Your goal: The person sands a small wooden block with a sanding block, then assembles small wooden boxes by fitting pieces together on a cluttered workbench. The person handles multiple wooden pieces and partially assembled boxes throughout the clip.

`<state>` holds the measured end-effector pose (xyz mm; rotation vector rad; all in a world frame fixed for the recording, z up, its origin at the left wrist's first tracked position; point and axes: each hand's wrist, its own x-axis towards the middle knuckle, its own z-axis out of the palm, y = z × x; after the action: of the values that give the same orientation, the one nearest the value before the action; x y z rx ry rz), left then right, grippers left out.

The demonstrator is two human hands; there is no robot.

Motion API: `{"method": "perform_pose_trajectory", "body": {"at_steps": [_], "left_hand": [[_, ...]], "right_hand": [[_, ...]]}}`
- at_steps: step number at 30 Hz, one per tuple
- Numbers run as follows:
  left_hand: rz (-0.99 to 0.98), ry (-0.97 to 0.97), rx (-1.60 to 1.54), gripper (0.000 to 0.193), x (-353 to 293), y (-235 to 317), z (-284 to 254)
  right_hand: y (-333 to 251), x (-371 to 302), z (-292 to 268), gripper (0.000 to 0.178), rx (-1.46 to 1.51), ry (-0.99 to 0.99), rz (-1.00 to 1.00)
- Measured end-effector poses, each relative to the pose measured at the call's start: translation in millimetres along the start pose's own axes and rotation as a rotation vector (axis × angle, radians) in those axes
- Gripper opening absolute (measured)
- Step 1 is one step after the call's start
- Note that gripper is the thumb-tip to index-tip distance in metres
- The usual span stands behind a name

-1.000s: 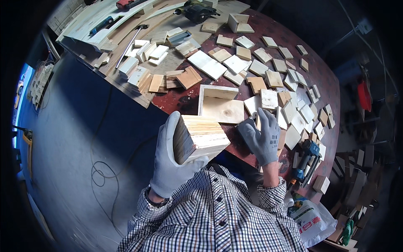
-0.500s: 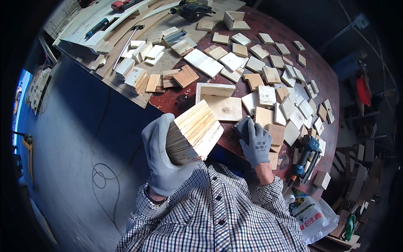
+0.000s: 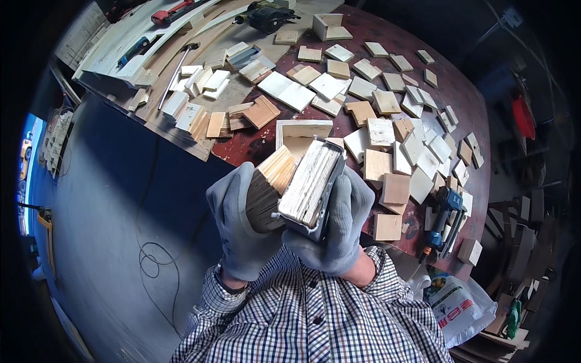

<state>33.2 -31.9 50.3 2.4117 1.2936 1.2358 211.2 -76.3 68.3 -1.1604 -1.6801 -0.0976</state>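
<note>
My left hand [image 3: 233,221], in a grey glove, is closed around a chunky wood block [image 3: 272,175] with a pale, streaked top and darker ridged side. Against its right side, my gloved right hand [image 3: 339,233] grips a dark-wrapped wooden block [image 3: 311,184], its whitish, streaked face turned up. The two blocks overlap in view; whether they touch I cannot tell. Just beyond them stands an L-shaped piece of joined boards [image 3: 304,129], partly hidden by the blocks.
Many small wood pieces [image 3: 379,132] lie scattered over the dark red table [image 3: 417,227]. A nail gun [image 3: 446,218] rests near its right edge. A hammer [image 3: 178,72] and power tools [image 3: 266,17] lie at the far left. A cable [image 3: 158,260] loops on the floor.
My right hand has lifted the dark-wrapped block off the table and brought it left, beside the wood block. The wood block in my left hand has tilted.
</note>
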Motion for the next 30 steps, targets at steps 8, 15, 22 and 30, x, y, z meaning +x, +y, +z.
{"method": "perform_pose_trajectory", "body": {"at_steps": [8,15,22,30], "left_hand": [[-0.362,-0.043,-0.413,0.099,-1,-13,-2],[-0.278,-0.052,-0.417,0.101,-2,-8,-1],[-0.463,-0.069,-0.506,0.099,-3,-7,-17],[-0.323,-0.040,-0.548,0.099,-4,-15,-7]], "right_hand": [[50,-52,11,0.087,-0.147,-0.089,0.176],[5,20,-12,0.084,-0.117,-0.170,0.041],[45,-7,-12,0.082,-0.235,-0.351,0.258],[-2,36,-19,0.079,-0.042,-0.400,0.010]]}}
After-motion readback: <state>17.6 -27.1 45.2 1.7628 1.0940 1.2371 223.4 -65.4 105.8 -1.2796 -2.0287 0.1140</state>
